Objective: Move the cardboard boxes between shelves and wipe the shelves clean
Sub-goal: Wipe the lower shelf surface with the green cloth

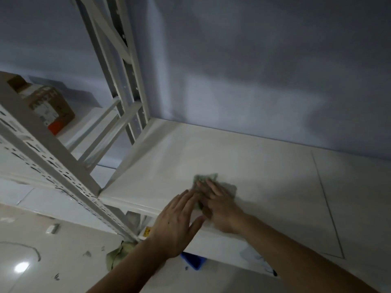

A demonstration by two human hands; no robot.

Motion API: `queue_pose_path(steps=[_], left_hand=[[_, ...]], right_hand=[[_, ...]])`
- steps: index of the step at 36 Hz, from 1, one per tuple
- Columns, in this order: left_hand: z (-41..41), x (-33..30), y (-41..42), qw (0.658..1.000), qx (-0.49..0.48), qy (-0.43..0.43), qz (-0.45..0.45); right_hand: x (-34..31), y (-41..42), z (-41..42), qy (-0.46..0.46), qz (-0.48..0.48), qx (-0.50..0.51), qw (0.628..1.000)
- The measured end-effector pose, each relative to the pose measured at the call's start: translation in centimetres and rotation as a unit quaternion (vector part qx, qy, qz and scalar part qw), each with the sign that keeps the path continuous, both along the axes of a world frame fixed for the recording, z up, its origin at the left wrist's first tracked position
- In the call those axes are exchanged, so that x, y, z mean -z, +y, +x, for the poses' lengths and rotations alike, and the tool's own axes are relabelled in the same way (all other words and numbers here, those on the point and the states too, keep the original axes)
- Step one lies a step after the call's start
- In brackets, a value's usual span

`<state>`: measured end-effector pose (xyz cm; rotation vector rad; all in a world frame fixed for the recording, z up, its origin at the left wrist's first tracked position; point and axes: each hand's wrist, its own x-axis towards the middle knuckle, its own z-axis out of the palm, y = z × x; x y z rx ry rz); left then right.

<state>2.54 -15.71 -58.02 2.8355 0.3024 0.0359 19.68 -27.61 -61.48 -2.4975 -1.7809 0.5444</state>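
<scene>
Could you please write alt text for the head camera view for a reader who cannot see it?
A right hand presses a green cloth flat on a white shelf, with the left hand open beside it. A cardboard box sits on the neighbouring shelf to the left.

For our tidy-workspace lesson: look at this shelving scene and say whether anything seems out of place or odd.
One thing: a crumpled green cloth lies on the floor by the rack's post, below the shelf being wiped. Dark scuff marks also dot the floor there. Otherwise nothing stands out.
</scene>
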Motion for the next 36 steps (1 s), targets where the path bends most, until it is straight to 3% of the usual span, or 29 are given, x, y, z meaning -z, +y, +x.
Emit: queue_pose_path(steps=[4,7,10,12,15,20,25,28,32,34,36], left_hand=[[-0.5,-0.3,-1.0,1.000,0.004,-0.003,-0.028],[-1.2,0.0,-1.2,1.000,0.007,0.002,-0.028],[-1.6,-0.2,-1.6,0.999,-0.011,-0.010,-0.041],[-1.6,0.2,-1.9,0.998,-0.025,-0.001,-0.060],[-0.8,0.0,-2.6,0.996,-0.054,-0.005,-0.073],[1.4,-0.9,-4.0,0.996,-0.060,-0.017,-0.069],[3.4,-0.8,-5.0,0.997,-0.023,-0.001,-0.067],[4.2,-0.2,-5.4,0.998,-0.010,0.007,-0.055],[4.8,-0.4,-5.2,0.998,-0.014,-0.001,-0.064],[4.9,-0.4,-5.1,0.998,-0.015,-0.006,-0.065],[5.0,-0.6,-4.7,0.998,-0.022,-0.011,-0.061]], right_hand=[[0.0,-3.7,2.1,-0.004,0.018,0.025,1.000],[0.1,-6.6,8.4,-0.081,0.036,0.160,0.983],[-0.5,-8.6,14.6,-0.053,-0.041,0.322,0.944],[-0.3,-8.0,15.1,-0.038,-0.056,0.351,0.934],[1.0,-6.1,10.6,-0.068,-0.001,0.252,0.965],[1.0,-6.9,1.0,0.004,0.028,0.027,0.999],[1.2,-9.1,4.8,0.032,0.080,-0.062,0.994],[1.2,-8.7,11.1,0.021,0.132,0.091,0.987],[-0.1,-7.3,17.7,0.075,0.170,0.369,0.911],[-0.6,-6.0,19.0,0.031,0.163,0.436,0.885],[-1.0,-3.3,18.5,-0.041,0.139,0.441,0.885]])
